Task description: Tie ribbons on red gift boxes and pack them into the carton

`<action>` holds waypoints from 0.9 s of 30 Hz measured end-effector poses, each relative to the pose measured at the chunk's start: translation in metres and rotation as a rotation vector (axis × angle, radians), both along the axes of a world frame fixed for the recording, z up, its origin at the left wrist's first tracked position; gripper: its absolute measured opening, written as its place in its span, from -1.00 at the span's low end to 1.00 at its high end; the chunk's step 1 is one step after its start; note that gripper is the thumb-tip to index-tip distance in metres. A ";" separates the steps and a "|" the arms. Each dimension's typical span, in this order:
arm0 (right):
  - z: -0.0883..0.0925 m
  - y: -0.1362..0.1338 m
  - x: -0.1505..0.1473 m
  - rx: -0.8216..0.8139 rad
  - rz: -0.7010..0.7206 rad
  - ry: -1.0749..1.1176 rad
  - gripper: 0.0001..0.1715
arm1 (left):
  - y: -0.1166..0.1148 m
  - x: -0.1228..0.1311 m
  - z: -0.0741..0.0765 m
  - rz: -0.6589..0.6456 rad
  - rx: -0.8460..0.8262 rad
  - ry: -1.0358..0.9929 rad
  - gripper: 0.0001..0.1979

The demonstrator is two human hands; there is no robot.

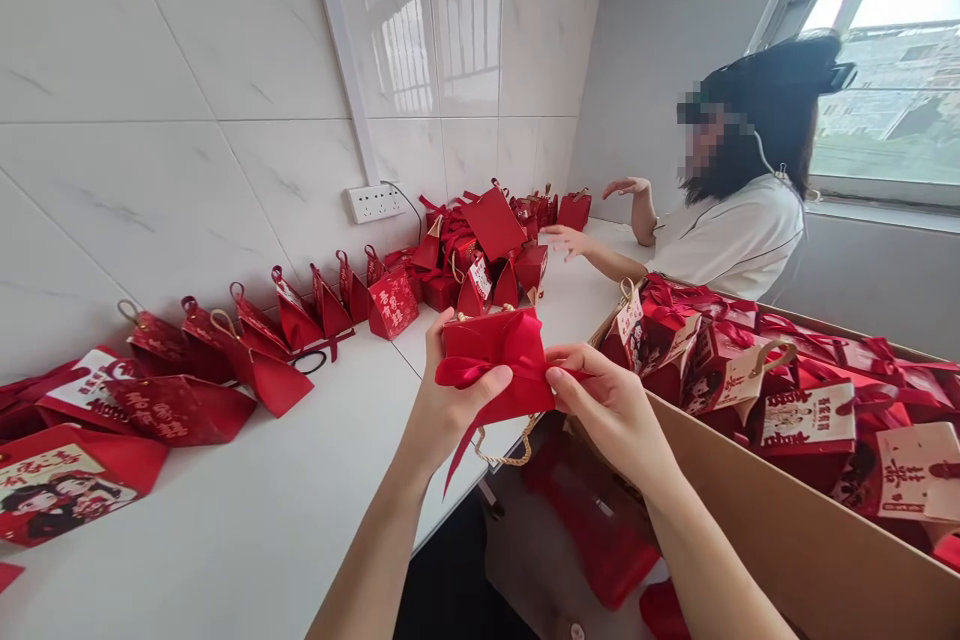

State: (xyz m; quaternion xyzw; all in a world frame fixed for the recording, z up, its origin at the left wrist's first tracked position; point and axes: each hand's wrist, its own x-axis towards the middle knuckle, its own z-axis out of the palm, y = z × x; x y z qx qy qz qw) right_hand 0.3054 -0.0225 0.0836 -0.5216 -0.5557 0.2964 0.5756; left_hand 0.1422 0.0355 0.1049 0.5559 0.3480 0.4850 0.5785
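Over the near edge of the table [247,520], the left hand [454,400] grips a red box [487,332], thumb across its front; the right hand [611,405] pinches its ribbon [525,345]. Right of the table, a filled carton [735,480] crowds the right forearm. Along the table's wall side stands a row of boxes [266,370], a black ring [309,360] beside it; a heap of boxes [491,220] covers part of the table's far end, near a co-worker [750,230].
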 end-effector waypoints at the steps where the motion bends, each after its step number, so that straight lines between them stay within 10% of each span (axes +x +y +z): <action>1: -0.001 -0.001 -0.001 -0.004 -0.006 0.005 -0.64 | 0.000 0.000 -0.001 -0.004 -0.005 0.018 -0.24; 27: -0.001 -0.003 -0.001 0.042 0.107 0.054 -0.69 | 0.006 -0.002 -0.007 0.047 -0.031 0.001 -0.39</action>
